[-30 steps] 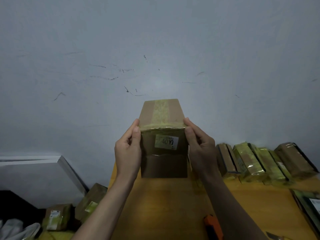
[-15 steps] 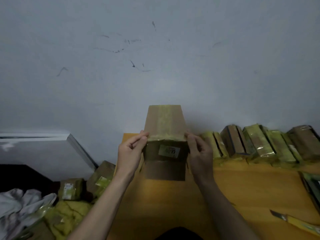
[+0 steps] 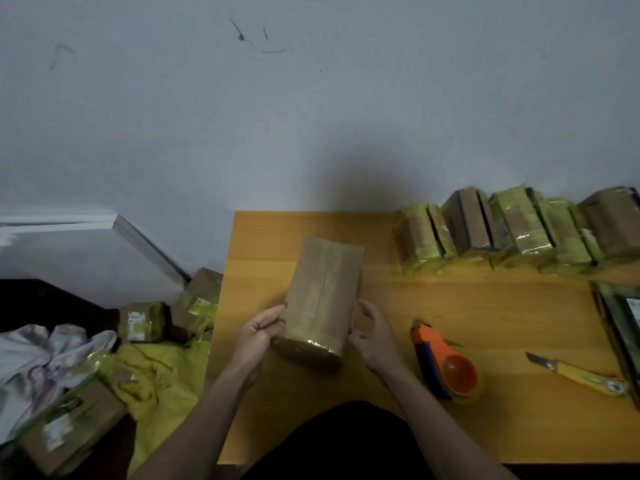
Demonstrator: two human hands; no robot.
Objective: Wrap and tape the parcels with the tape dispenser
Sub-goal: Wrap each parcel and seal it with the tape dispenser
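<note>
While the cardboard box [image 3: 323,296] lies lengthwise on the yellow table [image 3: 485,323], a strip of tape along its top, the left hand [image 3: 258,336] grips its near left corner with curled fingers and the right hand [image 3: 372,336] cups the near right side, fingers bent against it. Just right of that wrist lies the orange tape dispenser [image 3: 446,365], then a yellow knife [image 3: 578,374]. Wrapped parcels [image 3: 516,230] line the wall, the last cut off at the edge.

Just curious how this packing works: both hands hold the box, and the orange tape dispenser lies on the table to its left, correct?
Not quite. In the head view both hands do hold the box, but the tape dispenser lies on the table to its right.
</note>
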